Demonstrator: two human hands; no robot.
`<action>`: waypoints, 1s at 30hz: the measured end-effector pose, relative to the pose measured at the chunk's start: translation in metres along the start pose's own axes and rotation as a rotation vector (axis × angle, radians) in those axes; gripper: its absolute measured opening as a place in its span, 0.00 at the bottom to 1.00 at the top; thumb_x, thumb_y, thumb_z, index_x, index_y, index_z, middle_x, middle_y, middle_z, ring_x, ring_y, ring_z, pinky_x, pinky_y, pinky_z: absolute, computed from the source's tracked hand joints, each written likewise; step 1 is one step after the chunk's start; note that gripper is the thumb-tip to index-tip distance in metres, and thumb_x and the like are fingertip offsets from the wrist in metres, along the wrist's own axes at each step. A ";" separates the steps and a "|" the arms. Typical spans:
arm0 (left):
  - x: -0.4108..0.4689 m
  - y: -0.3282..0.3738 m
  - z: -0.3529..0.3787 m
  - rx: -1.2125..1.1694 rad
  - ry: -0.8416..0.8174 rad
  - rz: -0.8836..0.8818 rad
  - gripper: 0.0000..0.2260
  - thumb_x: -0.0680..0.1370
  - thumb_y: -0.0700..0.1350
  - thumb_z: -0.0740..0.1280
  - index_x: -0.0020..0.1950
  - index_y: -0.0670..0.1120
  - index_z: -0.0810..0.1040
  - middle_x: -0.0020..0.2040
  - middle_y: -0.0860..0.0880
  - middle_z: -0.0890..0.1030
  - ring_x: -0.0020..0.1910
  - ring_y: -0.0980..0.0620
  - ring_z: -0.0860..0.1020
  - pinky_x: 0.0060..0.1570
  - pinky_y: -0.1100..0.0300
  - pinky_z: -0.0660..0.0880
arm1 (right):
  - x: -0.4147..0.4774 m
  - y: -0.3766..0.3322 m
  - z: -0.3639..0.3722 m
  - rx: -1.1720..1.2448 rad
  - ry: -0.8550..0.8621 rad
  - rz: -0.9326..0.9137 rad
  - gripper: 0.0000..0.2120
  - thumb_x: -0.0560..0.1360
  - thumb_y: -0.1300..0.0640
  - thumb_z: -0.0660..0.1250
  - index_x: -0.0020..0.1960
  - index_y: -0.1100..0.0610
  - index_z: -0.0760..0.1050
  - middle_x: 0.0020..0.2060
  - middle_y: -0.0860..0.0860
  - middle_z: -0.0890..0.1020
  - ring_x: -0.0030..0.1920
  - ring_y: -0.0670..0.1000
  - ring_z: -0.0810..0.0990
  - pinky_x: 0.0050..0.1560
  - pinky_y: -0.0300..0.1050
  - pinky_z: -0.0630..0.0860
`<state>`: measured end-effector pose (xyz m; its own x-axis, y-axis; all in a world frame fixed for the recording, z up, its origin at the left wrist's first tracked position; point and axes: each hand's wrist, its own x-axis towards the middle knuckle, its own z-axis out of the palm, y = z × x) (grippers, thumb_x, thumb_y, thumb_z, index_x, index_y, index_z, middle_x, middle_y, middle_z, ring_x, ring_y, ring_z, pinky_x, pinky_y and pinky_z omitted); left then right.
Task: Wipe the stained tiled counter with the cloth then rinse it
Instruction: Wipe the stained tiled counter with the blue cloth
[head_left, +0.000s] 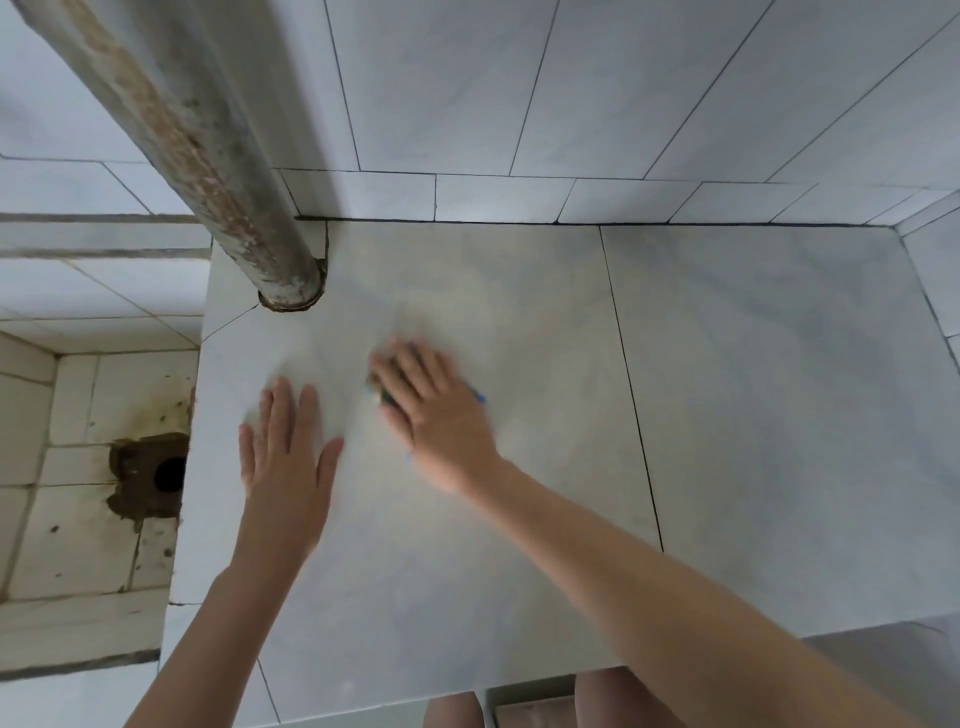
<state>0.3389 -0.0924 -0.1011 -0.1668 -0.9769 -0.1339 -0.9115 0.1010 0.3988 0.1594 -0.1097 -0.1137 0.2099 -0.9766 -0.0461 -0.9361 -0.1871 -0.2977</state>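
Wiping step in hand, by my reading. You are pressing your right hand (436, 410) flat on the cloth (382, 393), fingers laid out straight over it and not curling round it, so far as the blur allows. The cloth is lying on the worktop (753, 415) under that palm, on the left-hand tile. Only a dark edge by the fingers and a scrap of blue at the right side are showing. Your left hand (288, 452) is resting just beside, palm down, fingers straight, holding nothing, apart from the cloth.

A faint yellowish stain (483, 306) is showing beyond your right fingers, toward the rusted pipe (208, 156). Rinsing is not yet begun.

Next move, I judge: carrying the stroke up through that patch, bearing down evenly, easing off near the pipe's foot. No tap is in view. A stained drain (169, 473) is sitting in the lower tiled floor at left.
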 end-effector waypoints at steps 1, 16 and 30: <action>0.000 0.000 0.000 0.002 0.001 -0.001 0.27 0.78 0.53 0.51 0.76 0.44 0.55 0.77 0.44 0.49 0.75 0.49 0.45 0.72 0.50 0.42 | -0.011 -0.005 0.002 0.006 0.004 -0.071 0.23 0.82 0.47 0.47 0.72 0.54 0.65 0.72 0.54 0.67 0.73 0.56 0.63 0.73 0.51 0.57; 0.022 0.011 0.001 0.015 -0.012 -0.017 0.27 0.79 0.53 0.52 0.76 0.45 0.52 0.77 0.43 0.46 0.75 0.48 0.42 0.72 0.49 0.40 | 0.068 0.166 -0.059 -0.010 0.200 0.962 0.27 0.83 0.50 0.45 0.77 0.61 0.45 0.76 0.59 0.49 0.76 0.58 0.45 0.74 0.52 0.41; 0.020 0.008 0.005 0.016 0.020 -0.012 0.26 0.80 0.54 0.51 0.76 0.45 0.54 0.77 0.43 0.49 0.76 0.47 0.46 0.72 0.48 0.43 | 0.064 0.059 -0.026 0.048 0.088 0.039 0.26 0.81 0.47 0.48 0.76 0.56 0.56 0.75 0.53 0.58 0.76 0.53 0.53 0.75 0.49 0.48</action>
<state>0.3263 -0.1106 -0.1048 -0.1480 -0.9816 -0.1203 -0.9193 0.0917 0.3826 0.1101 -0.1859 -0.1098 0.1462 -0.9889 0.0245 -0.9281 -0.1458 -0.3425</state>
